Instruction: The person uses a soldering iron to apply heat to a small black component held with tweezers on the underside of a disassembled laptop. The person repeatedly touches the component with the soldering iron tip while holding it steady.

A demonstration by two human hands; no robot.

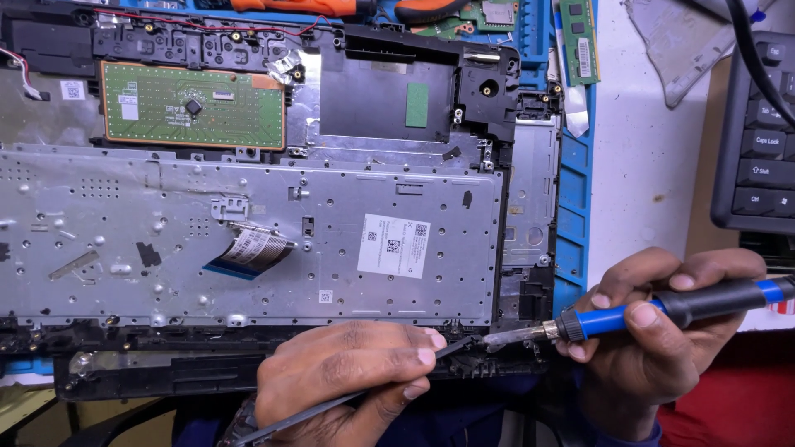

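Note:
An opened laptop base (pixel 431 91) lies upside down, with the silver metal back plate of its keyboard (pixel 248 240) exposed. My right hand (pixel 654 331) grips a blue and black soldering iron (pixel 662 310), whose metal tip (pixel 509 337) touches the plate's lower right edge. My left hand (pixel 344 381) holds a thin dark tool (pixel 331 404); its point meets the iron's tip at the same spot. A striped flat ribbon cable (pixel 252 248) sticks up from the plate's middle. A green touchpad board (pixel 195 105) sits at the top left.
A blue work mat (pixel 573 223) lies under the laptop. A black keyboard (pixel 758 141) stands at the right edge. A green memory module (pixel 578 41), a small circuit board (pixel 489 16) and orange-handled tools (pixel 331 7) lie along the top. Red cloth (pixel 737 397) shows at the lower right.

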